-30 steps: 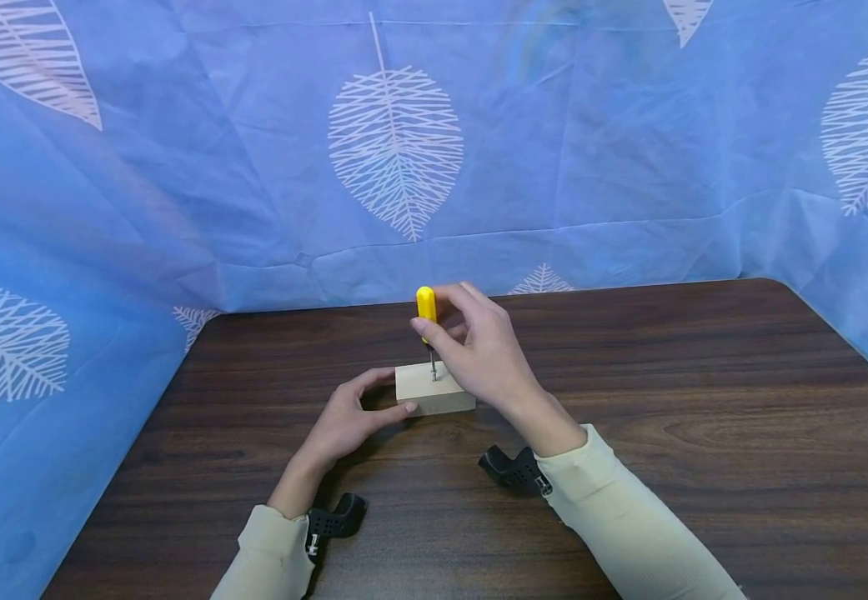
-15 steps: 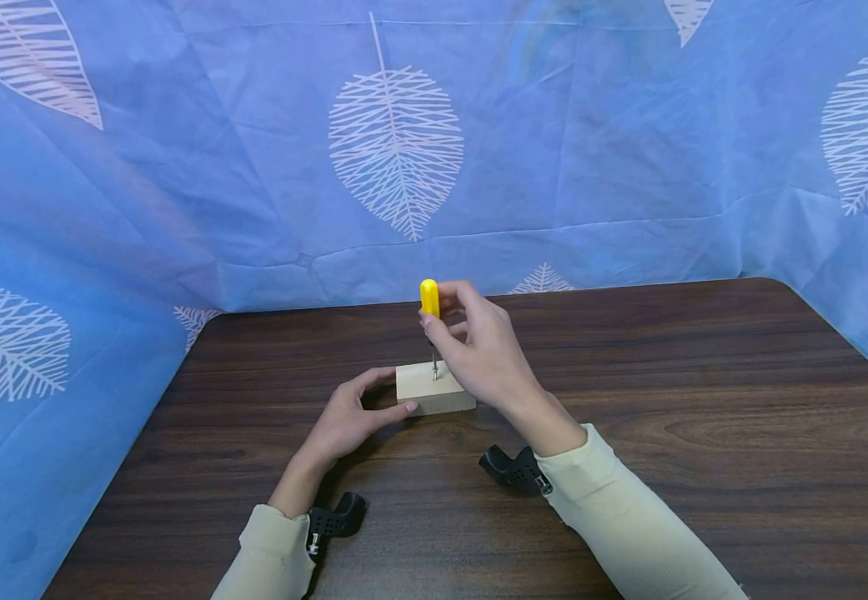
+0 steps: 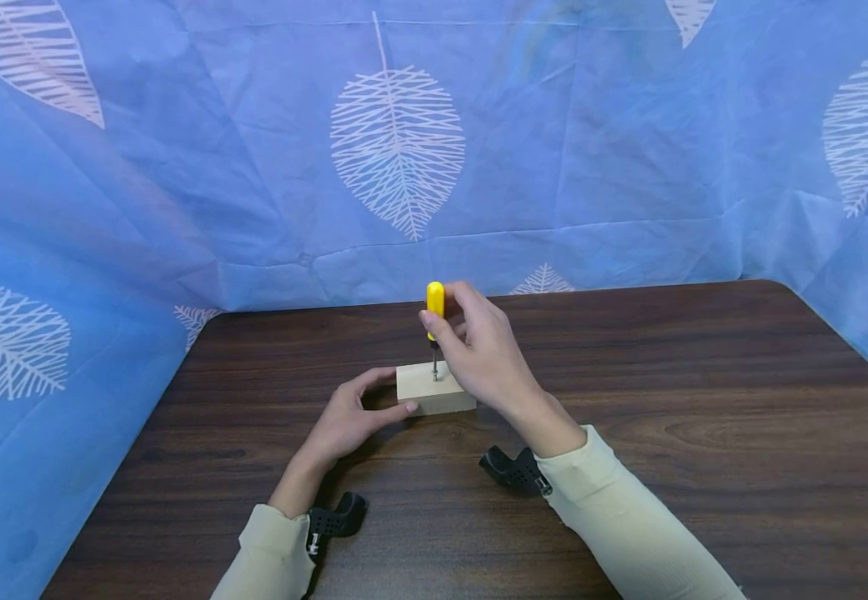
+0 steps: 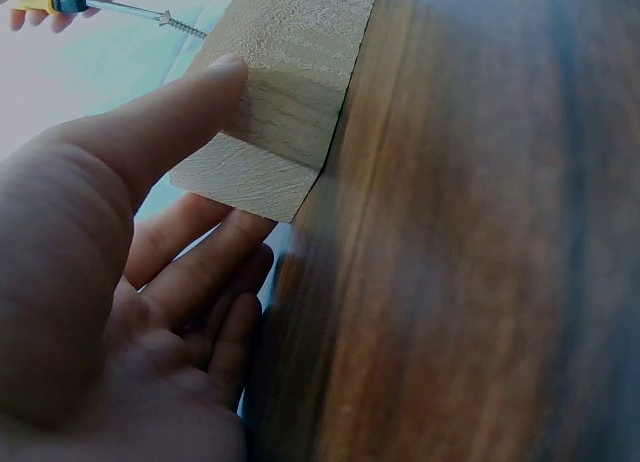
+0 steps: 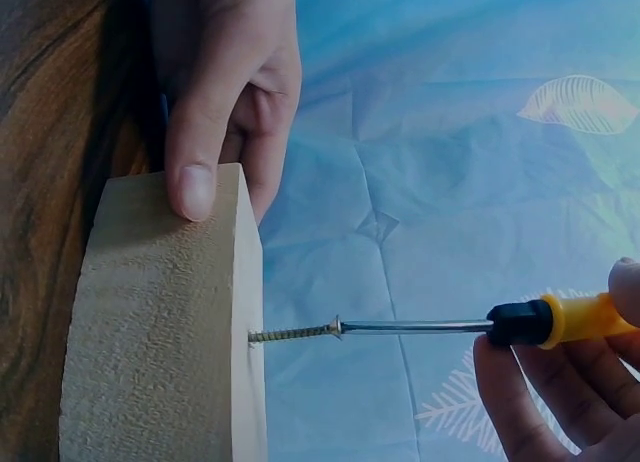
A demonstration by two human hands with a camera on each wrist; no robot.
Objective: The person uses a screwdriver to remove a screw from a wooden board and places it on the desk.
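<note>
A pale wooden block (image 3: 441, 403) lies on the table, and my left hand (image 3: 349, 419) grips its left end between thumb and fingers. From the block's top face a screw (image 5: 295, 334) stands up, its tip in the wood and most of its thread showing. My right hand (image 3: 488, 350) pinches the yellow handle of a screwdriver (image 3: 435, 302) above the block. The screwdriver's shaft (image 5: 415, 327) is in line with the screw, and its tip meets the screw head. In the left wrist view the thumb (image 4: 190, 107) presses the block's side.
The dark wood-grain table (image 3: 666, 500) spreads round the block. A blue cloth (image 3: 268, 167) with white leaf prints hangs behind and to the left of it. Black wrist mounts (image 3: 338, 515) stick out from both sleeves.
The screwdriver's handle has swung slightly to the right and now stands nearly upright, the right hand's fingers shifting a little on it. The left hand and the block stay put.
</note>
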